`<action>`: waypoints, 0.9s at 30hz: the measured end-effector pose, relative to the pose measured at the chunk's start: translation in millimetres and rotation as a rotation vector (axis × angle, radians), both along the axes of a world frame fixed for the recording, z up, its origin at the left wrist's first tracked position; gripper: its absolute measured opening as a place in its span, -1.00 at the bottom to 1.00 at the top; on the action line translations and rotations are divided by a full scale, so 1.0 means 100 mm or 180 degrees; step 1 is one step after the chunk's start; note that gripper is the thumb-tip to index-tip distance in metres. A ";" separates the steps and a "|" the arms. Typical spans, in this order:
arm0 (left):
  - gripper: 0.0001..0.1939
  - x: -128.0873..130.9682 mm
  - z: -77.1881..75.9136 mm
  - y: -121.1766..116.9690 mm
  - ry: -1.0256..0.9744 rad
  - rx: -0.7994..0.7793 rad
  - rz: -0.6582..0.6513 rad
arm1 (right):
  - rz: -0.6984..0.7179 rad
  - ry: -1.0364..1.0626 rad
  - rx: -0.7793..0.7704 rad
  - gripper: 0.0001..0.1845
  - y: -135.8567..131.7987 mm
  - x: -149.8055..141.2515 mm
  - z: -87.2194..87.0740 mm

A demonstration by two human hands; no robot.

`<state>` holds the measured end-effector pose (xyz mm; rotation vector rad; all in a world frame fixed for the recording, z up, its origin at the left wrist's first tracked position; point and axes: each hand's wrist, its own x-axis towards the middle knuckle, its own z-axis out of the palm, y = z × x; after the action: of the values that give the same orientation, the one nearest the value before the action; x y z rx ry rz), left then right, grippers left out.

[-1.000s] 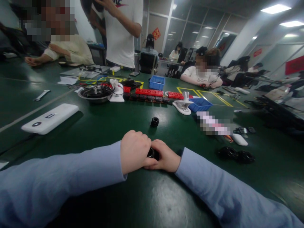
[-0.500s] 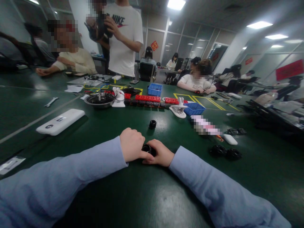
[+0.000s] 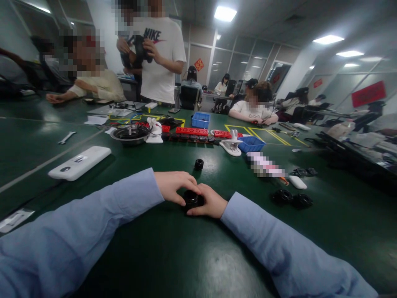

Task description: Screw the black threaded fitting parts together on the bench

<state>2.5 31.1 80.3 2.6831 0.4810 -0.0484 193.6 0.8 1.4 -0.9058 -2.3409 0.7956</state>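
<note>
Head view: both hands, left (image 3: 178, 186) and right (image 3: 212, 200), are clamped round a black ring-shaped part (image 3: 191, 198), probably to steady it. It's on the near side of the small black piece (image 3: 199, 164), my landmark.

Wrench (image 3: 67, 137) beyond white device (image 3: 81, 164); 2 blue bins (image 3: 200, 120) near red blocks (image 3: 191, 131).

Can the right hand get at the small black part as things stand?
Likely yes: the small black part stands just ahead on the table, nothing between. But the right hand holds the larger black part, so should let go first.
</note>
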 end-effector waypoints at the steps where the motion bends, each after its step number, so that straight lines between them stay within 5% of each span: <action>1: -0.45 -0.01 -0.01 0.00 -0.0002 -0.0036 0.0008 | -0.0016 -0.0013 -0.0010 -0.50 0.00 0.00 0.00; 11: -0.46 -0.01 -0.08 0.05 -0.0120 -0.0269 0.0163 | -0.0102 -0.0054 0.0018 -0.44 -0.02 0.00 0.03; 27: -0.49 0.10 0.04 -0.17 0.0383 0.0298 0.0906 | -0.0211 -0.0348 0.0024 -0.52 -0.04 -0.02 0.06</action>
<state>12.2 14.1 83.9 2.6840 0.9189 -0.1079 191.9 -3.1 7.9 -1.0420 -2.3918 0.7270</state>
